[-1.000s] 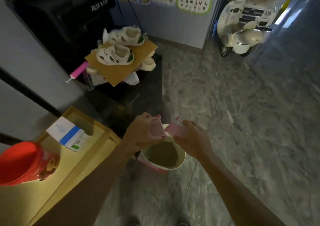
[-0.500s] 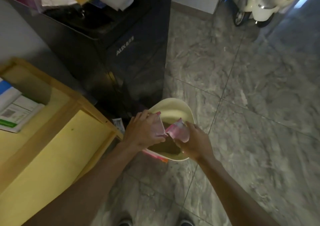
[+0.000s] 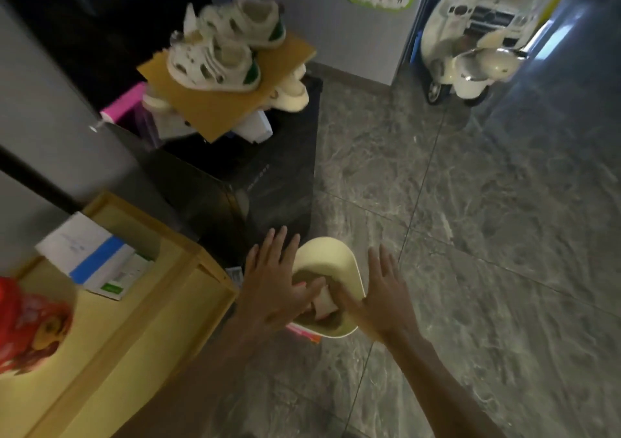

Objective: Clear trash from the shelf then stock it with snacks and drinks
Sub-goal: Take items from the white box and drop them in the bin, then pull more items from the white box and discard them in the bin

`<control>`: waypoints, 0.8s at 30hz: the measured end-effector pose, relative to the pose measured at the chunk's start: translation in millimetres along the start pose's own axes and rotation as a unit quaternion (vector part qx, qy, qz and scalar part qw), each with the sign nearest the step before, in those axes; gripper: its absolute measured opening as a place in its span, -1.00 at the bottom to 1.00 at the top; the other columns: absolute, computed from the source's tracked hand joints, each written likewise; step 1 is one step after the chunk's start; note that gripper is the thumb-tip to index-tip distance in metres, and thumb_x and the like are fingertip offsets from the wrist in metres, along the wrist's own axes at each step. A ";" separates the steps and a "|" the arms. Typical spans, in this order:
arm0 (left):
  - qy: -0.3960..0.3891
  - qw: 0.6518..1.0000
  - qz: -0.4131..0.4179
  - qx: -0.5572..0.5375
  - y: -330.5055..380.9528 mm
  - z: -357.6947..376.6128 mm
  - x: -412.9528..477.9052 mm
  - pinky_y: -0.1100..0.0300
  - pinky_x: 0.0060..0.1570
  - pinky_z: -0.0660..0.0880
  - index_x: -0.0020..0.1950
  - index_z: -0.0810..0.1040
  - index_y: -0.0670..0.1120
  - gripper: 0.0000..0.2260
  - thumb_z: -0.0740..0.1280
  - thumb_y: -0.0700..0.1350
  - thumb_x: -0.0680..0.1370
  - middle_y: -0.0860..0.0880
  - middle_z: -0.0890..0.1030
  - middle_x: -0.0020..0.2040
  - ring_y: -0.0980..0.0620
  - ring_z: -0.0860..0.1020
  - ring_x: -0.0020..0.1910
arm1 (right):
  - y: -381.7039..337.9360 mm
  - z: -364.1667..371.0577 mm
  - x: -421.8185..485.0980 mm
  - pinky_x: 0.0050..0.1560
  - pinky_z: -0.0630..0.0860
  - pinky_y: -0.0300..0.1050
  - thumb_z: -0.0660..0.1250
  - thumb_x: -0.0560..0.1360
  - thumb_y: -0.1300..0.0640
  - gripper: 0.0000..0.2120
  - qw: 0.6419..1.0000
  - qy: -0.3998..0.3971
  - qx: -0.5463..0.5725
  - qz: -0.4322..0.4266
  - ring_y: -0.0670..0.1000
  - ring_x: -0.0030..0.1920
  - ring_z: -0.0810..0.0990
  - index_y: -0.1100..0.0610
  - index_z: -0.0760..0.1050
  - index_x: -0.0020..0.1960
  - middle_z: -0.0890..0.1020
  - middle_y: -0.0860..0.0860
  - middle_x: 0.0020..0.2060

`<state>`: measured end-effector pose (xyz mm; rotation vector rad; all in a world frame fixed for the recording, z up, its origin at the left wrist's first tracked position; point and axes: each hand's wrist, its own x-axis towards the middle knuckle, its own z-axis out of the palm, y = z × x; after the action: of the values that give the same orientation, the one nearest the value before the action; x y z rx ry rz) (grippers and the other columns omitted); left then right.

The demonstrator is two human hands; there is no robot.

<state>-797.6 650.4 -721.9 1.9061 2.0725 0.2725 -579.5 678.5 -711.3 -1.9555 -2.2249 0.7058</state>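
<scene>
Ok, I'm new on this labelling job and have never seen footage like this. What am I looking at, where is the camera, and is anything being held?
There is no machine here. A person wears one wide-angle camera on the head, looking forward and down, so you see their own arms. The left hand and right hand are both open and spread above a cream waste bin on the tiled floor. Neither grips anything. A crumpled pinkish wrapper shows between the thumbs, inside the bin's rim. At left is the wooden shelf, with a white and blue box and a red-lidded jar on it. Behind the bin stands a black cabinet bearing cardboard and small white shoes. A toy scooter is parked far right.
</scene>
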 end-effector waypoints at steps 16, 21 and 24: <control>0.186 0.976 -0.109 -0.006 66.7 -471.6 -184.4 -0.18 0.61 0.13 0.69 0.19 0.05 -0.13 -0.08 0.53 0.51 -0.03 0.23 0.68 -0.08 0.19 0.65 | -224.9 -372.9 -139.4 0.47 0.35 0.17 0.02 0.45 -0.61 0.00 0.981 0.091 0.040 -0.165 0.15 0.56 0.32 0.02 0.06 0.65 0.21 0.04 0.64; 0.267 0.942 -0.202 0.014 60.6 -520.0 -298.9 -0.16 0.61 0.14 0.67 0.25 0.04 -0.17 -0.03 0.52 0.56 -0.03 0.25 0.67 -0.05 0.21 0.64 | -298.8 -396.0 -175.8 0.45 0.40 0.22 0.23 0.49 -0.43 -0.09 0.947 0.064 0.049 -0.311 0.24 0.54 0.32 0.08 0.11 0.64 0.28 0.15 0.58; 0.289 0.918 -0.271 0.012 48.0 -527.5 -368.3 -0.12 0.60 0.15 0.66 0.28 0.04 -0.20 0.00 0.49 0.56 -0.02 0.28 0.66 -0.05 0.23 0.63 | -348.7 -383.0 -207.0 0.50 0.35 0.22 0.15 0.49 -0.50 -0.06 0.927 0.028 0.034 -0.372 0.20 0.56 0.29 0.08 0.11 0.65 0.29 0.13 0.59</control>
<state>-914.3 326.0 -176.5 1.2620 2.8887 0.7419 -721.8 561.4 -184.7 -0.9294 -2.5709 0.5765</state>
